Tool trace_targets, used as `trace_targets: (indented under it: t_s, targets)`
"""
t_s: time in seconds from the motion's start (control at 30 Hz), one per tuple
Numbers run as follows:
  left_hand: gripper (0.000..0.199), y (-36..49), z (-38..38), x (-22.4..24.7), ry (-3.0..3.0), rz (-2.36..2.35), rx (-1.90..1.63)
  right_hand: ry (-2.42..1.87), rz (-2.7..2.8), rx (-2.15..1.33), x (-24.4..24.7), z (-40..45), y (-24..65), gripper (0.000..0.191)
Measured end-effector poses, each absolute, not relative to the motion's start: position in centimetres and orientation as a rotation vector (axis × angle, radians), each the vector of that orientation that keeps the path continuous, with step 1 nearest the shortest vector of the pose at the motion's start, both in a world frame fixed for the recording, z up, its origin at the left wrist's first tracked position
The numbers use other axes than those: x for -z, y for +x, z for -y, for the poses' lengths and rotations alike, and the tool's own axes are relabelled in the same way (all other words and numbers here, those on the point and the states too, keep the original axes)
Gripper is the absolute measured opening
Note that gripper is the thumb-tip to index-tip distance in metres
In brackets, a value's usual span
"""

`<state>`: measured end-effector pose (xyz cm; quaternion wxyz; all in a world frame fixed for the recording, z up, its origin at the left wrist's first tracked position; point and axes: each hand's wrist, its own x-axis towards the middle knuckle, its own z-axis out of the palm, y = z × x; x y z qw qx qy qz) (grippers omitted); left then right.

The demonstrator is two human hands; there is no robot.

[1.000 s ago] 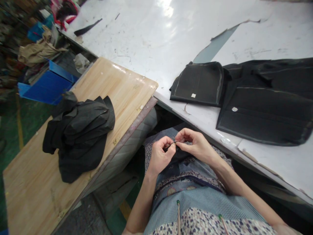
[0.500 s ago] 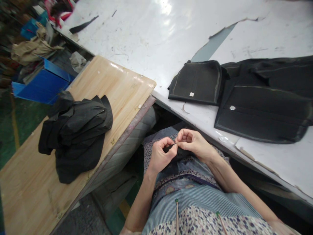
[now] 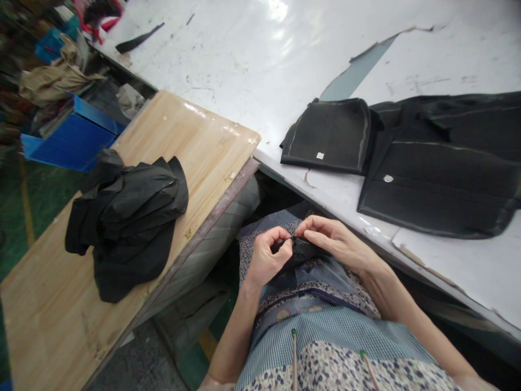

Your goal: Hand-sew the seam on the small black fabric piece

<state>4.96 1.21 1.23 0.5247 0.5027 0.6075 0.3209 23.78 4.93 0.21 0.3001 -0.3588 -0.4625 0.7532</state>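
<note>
Over my lap, my left hand [image 3: 272, 252] pinches the edge of a piece of black fabric [image 3: 303, 251] between thumb and fingers. Close beside it, my right hand [image 3: 331, 239] has thumb and fingertips on the same fabric, its fingers longer and straighter than the left's. The fabric bulges below the fingertips and rests on the patterned apron [image 3: 317, 326]. Whether anything tiny, such as a thread, lies between the fingertips cannot be made out.
A crumpled heap of black fabric [image 3: 130, 217] lies on the wooden board [image 3: 211, 141] at left. Folded black pieces [image 3: 439, 190] with small white labels lie on the white table [image 3: 252, 65] at right. A blue box [image 3: 73, 133] stands beyond the board.
My right hand has gone from a tight curled pinch to straighter fingers laid over the fabric. More of the black fabric shows between my hands. My left hand keeps its pinch.
</note>
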Motion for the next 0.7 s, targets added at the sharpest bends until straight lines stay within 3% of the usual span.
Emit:
trace_targets:
  t_s: [0.27, 0.7]
  targets:
    - [0.016, 5.0, -1.5, -1.4, 1.22, -1.449, -0.789, -1.013, 1.733, -1.621, -1.3, -4.4, 24.4, 0.023]
    - [0.024, 4.1, -1.6, -1.4, 1.21, -1.205, -0.768, -0.984, 1.471, -1.45, -0.9, -3.7, 22.8, 0.013]
